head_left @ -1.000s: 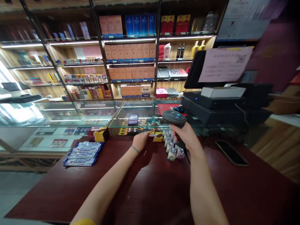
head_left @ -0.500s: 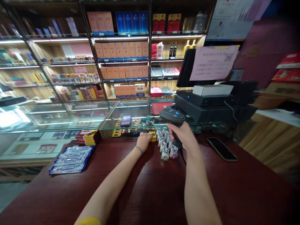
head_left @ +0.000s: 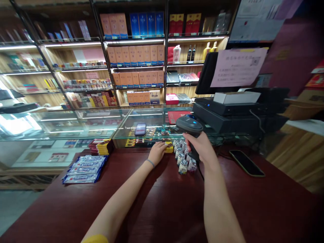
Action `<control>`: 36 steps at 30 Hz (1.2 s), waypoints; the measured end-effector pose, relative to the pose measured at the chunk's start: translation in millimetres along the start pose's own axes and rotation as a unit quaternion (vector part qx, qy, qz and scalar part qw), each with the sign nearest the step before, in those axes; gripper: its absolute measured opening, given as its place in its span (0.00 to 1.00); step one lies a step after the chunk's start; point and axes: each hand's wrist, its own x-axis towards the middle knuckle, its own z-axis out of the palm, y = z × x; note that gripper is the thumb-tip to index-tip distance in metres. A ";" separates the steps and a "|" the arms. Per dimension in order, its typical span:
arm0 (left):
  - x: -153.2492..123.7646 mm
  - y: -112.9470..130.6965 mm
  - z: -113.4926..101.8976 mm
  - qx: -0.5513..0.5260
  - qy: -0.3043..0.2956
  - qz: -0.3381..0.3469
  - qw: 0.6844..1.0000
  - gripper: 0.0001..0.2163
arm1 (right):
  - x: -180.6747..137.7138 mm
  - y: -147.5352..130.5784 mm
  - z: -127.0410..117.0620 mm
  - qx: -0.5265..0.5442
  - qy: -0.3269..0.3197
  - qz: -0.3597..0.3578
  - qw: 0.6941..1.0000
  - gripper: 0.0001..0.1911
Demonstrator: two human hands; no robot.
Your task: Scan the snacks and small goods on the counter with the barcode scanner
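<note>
My left hand (head_left: 157, 152) reaches to the left end of a low stack of yellow packets (head_left: 169, 148) at the glass case's foot. Its fingers are bent together against the packets; the fingertips are partly hidden. My right hand (head_left: 201, 145) is wrapped round the handle of a black barcode scanner (head_left: 189, 125). The scanner's head points forward and left, a blue light glowing on top. Just left of its handle, several small clear jars (head_left: 183, 166) with silvery lids stand in rows, partly covered by the scanner.
Blue-and-silver sachets (head_left: 84, 170) lie at the left, before stacked red and yellow packets (head_left: 101, 147). A phone (head_left: 247, 163) rests at the right. Behind are the glass case (head_left: 121, 125), a black till (head_left: 225, 114) with a monitor (head_left: 206, 72), and shelves of boxes. A cable trails from the scanner.
The view has shifted slightly, so most things sit further right. My left hand has drawn back a little to the left of the yellow packets. The scanner stays in my right hand.
</note>
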 end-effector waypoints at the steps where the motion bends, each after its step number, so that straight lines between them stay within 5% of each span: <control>1: -1.6 1.2 -8.7 0.008 0.010 0.008 1.000 0.20 | -0.7 -0.8 3.2 0.004 0.003 -0.001 1.000 0.14; 8: -18.1 0.1 -91.0 0.064 0.063 -0.046 0.995 0.13 | -3.1 4.7 39.0 0.012 -0.028 0.012 0.999 0.16; 18: -68.3 -33.8 -187.3 0.151 0.139 -0.138 0.969 0.09 | -20.7 17.9 99.4 -0.075 -0.081 -0.019 0.994 0.16; 29: -123.2 -58.5 -247.7 0.234 0.138 -0.176 0.946 0.09 | -34.5 54.3 151.8 -0.127 -0.153 -0.041 0.979 0.12; 36: -127.4 -95.9 -278.3 0.372 0.021 -0.215 0.903 0.24 | -37.5 66.4 159.9 -0.152 -0.175 -0.039 0.972 0.15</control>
